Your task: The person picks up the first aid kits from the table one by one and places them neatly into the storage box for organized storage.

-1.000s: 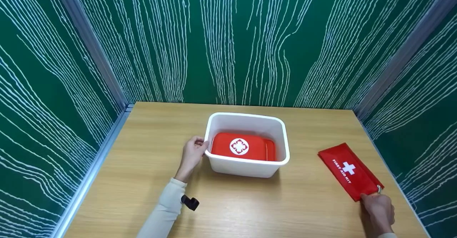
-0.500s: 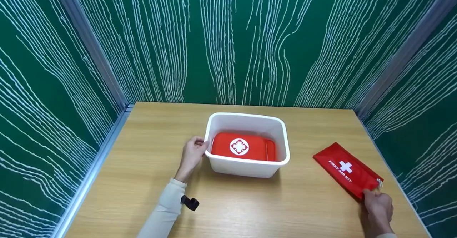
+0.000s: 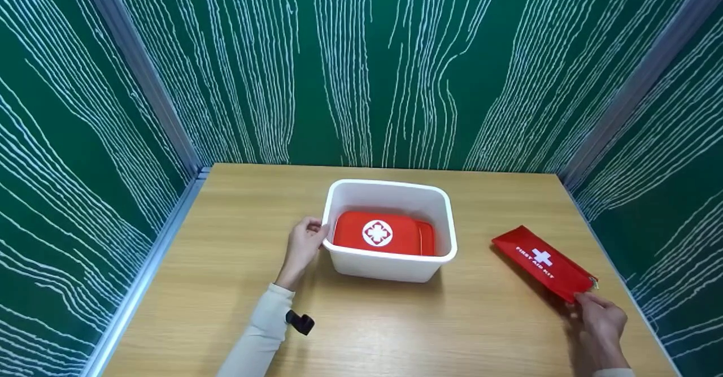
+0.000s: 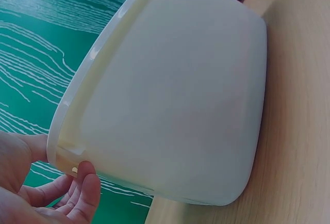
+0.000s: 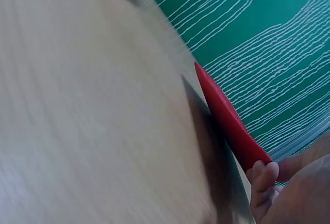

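Observation:
A white plastic bin (image 3: 390, 268) stands mid-table, holding a red first aid case (image 3: 350, 233) with a white cross emblem. Beside the case, at the bin's right end, lies another red item (image 3: 426, 238), mostly hidden. My left hand (image 3: 303, 247) grips the bin's left rim, thumb on the rim and fingers below it in the left wrist view. To the right, my right hand (image 3: 601, 317) pinches the near corner of a flat red zip pouch (image 3: 545, 264) printed "FIRST AID KIT". The pouch is raised off the table, its shadow apart beneath it in the right wrist view.
The wooden table (image 3: 361, 320) is bordered by green walls (image 3: 350, 83) with white wavy lines and metal corner posts (image 3: 147, 72). A black wrist camera (image 3: 300, 322) sits on my left sleeve. Bare tabletop lies between bin and pouch.
My right hand has lifted the pouch off the table and shifted it slightly left and away from me. The left hand and the bin have stayed in place.

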Demonstrator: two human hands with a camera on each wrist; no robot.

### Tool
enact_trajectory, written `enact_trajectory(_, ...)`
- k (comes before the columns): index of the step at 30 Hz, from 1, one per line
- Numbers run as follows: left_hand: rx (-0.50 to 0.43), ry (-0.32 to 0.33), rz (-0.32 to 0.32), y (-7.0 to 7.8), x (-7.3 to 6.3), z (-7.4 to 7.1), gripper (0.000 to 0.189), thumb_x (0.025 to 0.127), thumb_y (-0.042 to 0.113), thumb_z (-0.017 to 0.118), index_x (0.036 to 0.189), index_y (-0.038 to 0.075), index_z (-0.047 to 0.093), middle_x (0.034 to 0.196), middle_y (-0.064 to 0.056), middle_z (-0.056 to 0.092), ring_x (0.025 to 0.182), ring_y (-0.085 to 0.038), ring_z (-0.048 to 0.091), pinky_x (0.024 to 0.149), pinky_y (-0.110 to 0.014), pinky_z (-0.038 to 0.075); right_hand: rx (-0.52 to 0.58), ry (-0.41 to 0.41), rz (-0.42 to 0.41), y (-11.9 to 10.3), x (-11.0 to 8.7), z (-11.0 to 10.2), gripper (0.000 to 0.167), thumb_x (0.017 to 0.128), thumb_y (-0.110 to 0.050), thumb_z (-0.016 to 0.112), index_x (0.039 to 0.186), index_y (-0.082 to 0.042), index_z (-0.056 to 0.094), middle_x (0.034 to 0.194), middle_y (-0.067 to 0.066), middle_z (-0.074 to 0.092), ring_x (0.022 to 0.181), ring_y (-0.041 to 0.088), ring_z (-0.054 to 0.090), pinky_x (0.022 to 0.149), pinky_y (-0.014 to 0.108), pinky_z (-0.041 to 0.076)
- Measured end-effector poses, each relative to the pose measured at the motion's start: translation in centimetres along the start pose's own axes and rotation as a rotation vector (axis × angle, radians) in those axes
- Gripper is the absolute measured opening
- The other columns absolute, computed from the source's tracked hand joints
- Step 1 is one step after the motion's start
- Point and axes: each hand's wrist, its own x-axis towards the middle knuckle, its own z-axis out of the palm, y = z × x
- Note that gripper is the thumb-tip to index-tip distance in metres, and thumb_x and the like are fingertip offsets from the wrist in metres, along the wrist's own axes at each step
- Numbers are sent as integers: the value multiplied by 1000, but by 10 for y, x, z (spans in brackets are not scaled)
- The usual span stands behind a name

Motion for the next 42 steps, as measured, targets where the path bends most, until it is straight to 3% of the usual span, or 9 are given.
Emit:
enact_trajectory(11,-4,-11,-14,-1,3,0,20,90,2,63,103,-13,60,85,-18,62,61,-7,54,51,-17,47,385,-86,88,-10,-9,3,69,83,-27,77,144,-31,45,153,-7,38,113,7,49,69,13,52)
enact_trajectory(15,-5,-8,-24,0,2,1,19,90,2,63,102,-12,61,83,-16,61,60,-8,53,52,-18,47,508,-103,103,-15,-16,5,57,77,-26,82,128,-37,59,137,-12,51,104,5,56,64,15,49)
enact_trajectory(21,-7,3,-30,1,0,1,18,90,6,65,102,-8,62,81,-8,60,61,-6,54,52,-18,47,581,-159,94,-25,-28,4,40,77,-27,82,114,-34,67,86,-19,69,93,4,61,66,17,51)
enact_trajectory(26,-18,-15,-22,3,0,0,21,91,4,64,104,-12,61,85,-15,61,62,-8,53,52,-17,47,601,-215,145,-31,-34,1,6,83,-24,78,88,-24,73,75,-10,71,81,7,62,65,19,53)
enact_trajectory(29,-17,-32,-24,10,-3,-2,22,91,2,62,106,-14,59,87,-19,61,61,-9,54,52,-18,46,608,-261,199,-32,-34,-2,16,88,-20,72,73,-16,71,72,-2,70,70,11,63,62,21,54)
enact_trajectory(32,-19,-30,-27,13,-3,-1,22,91,1,62,107,-15,59,86,-18,60,61,-9,53,52,-18,46,574,-284,261,-34,-32,-3,6,90,-22,70,96,-21,70,73,0,67,69,12,62,64,22,55)
enact_trajectory(36,-10,-9,-25,9,-2,0,21,91,4,63,106,-11,60,84,-11,60,60,-6,53,52,-17,45,513,-300,322,-34,-29,-3,60,91,-28,68,143,-38,39,75,-1,65,76,9,61,72,20,55)
enact_trajectory(38,-6,-2,-28,5,0,1,21,91,5,64,106,-9,61,84,-8,59,61,-6,53,53,-17,46,503,-308,336,-34,-28,-3,69,92,-30,67,149,-38,29,76,-2,65,78,8,61,73,19,55)
enact_trajectory(42,-4,-1,-20,2,1,1,20,91,6,64,104,-8,61,83,-8,59,61,-7,54,54,-19,48,545,-323,350,-32,-26,-2,59,92,-29,67,142,-40,37,77,-2,67,80,8,60,74,19,54)
